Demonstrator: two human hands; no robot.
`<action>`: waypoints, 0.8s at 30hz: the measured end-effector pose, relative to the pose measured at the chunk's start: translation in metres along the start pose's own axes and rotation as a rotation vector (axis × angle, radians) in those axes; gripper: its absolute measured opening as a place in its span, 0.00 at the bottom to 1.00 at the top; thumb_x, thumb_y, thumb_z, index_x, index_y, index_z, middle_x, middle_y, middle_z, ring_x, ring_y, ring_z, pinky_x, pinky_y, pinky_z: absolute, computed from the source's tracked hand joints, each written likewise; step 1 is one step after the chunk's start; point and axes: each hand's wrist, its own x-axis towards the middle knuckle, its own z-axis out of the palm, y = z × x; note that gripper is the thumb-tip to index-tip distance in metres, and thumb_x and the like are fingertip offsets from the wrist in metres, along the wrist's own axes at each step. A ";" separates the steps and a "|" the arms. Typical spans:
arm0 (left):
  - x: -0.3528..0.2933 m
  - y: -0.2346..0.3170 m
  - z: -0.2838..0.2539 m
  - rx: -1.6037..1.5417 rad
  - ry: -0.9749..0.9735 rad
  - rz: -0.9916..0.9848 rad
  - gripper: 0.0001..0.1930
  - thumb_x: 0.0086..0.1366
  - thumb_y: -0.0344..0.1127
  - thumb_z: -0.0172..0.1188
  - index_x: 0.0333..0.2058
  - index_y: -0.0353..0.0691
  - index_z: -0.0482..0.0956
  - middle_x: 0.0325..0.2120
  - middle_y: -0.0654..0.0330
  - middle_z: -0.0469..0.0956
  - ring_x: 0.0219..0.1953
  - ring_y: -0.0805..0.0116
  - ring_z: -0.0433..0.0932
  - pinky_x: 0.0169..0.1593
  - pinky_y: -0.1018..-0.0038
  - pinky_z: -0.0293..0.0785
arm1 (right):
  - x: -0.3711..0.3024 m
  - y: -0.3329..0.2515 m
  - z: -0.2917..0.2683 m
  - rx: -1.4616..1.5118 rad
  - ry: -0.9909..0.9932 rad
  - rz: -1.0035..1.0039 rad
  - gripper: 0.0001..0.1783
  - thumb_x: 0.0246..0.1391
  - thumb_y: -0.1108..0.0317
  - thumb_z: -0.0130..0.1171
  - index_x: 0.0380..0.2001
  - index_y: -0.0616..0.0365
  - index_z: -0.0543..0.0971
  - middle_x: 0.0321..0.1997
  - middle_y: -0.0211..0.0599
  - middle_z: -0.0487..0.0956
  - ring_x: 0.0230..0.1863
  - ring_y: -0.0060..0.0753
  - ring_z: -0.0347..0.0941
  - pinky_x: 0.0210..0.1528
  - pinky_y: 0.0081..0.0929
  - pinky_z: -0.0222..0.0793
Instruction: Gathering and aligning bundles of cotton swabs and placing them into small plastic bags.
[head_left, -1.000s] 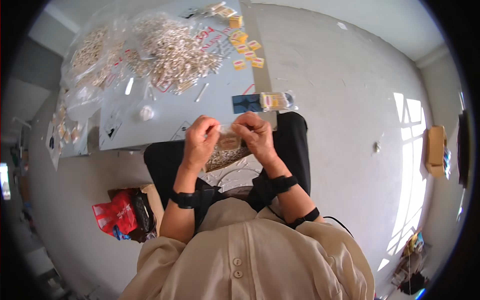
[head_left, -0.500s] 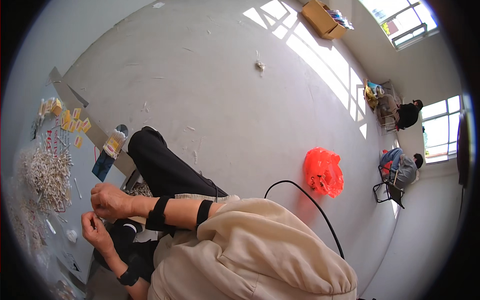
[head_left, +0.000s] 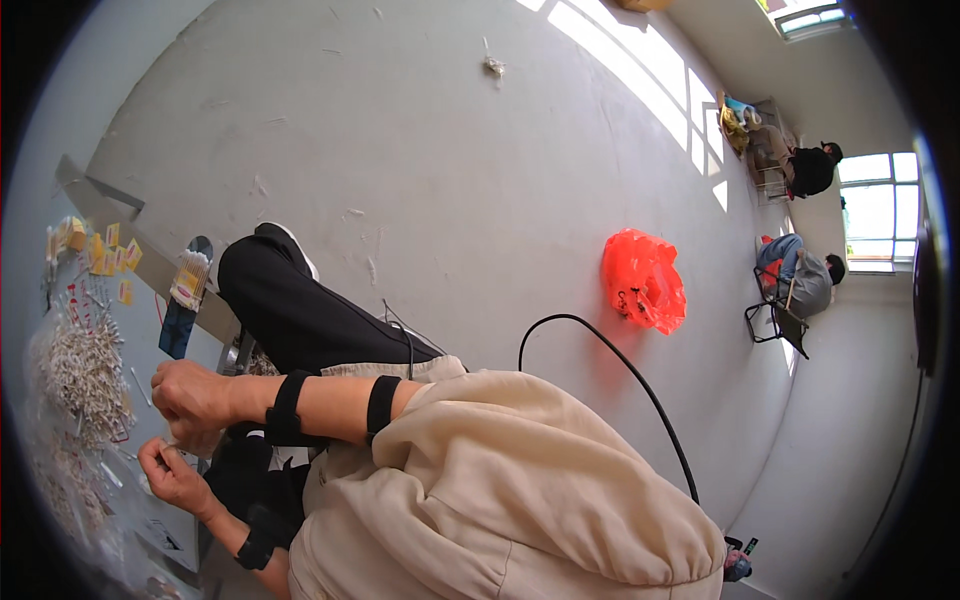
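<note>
My right hand (head_left: pixel 190 393) is closed, its fingers curled down over the edge of the table (head_left: pixel 150 335). Just below it my left hand (head_left: pixel 177 478) is closed too, thumb and fingertips pinched together. Something pale and thin shows between the hands, too blurred to name. Beside them lies a big heap of cotton swabs (head_left: pixel 85 385), partly under clear plastic film (head_left: pixel 40 400). Several small yellow-and-white cards (head_left: pixel 115 257) lie at the table's far end. A filled pack of cotton swabs (head_left: pixel 190 280) with a yellow label rests on a dark blue card (head_left: pixel 177 331) near the edge.
A red plastic bag (head_left: pixel 643 282) stands on the floor, with a black cable (head_left: pixel 610 350) arching near it. Scraps litter the floor (head_left: pixel 400 150). Two people (head_left: pixel 812 170) sit by the far wall. My knee (head_left: pixel 265 275) is beside the table edge.
The whole view has shifted, so the floor things sit higher in the picture and the table further left. My hands are slightly further apart, and the pale thing between them shows more.
</note>
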 end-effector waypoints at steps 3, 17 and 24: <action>0.004 -0.005 -0.003 -0.008 0.000 0.018 0.05 0.65 0.29 0.51 0.33 0.32 0.72 0.27 0.62 0.71 0.31 0.70 0.69 0.38 0.75 0.69 | 0.000 -0.001 -0.006 0.010 -0.036 -0.010 0.05 0.25 0.72 0.59 0.10 0.63 0.75 0.19 0.44 0.73 0.27 0.50 0.69 0.30 0.38 0.66; 0.012 -0.034 -0.031 -0.155 -0.023 -0.158 0.05 0.66 0.29 0.49 0.35 0.34 0.71 0.30 0.65 0.68 0.27 0.79 0.63 0.29 0.83 0.59 | 0.011 -0.004 -0.057 0.196 0.137 0.105 0.15 0.36 0.63 0.68 0.27 0.61 0.80 0.25 0.38 0.75 0.31 0.43 0.72 0.35 0.35 0.69; 0.015 -0.020 -0.013 -0.259 -0.101 -0.131 0.04 0.67 0.30 0.47 0.33 0.37 0.69 0.27 0.67 0.64 0.24 0.79 0.58 0.28 0.82 0.55 | 0.006 -0.008 -0.023 0.349 0.002 0.207 0.07 0.30 0.70 0.64 0.17 0.62 0.80 0.19 0.43 0.76 0.23 0.46 0.74 0.27 0.35 0.68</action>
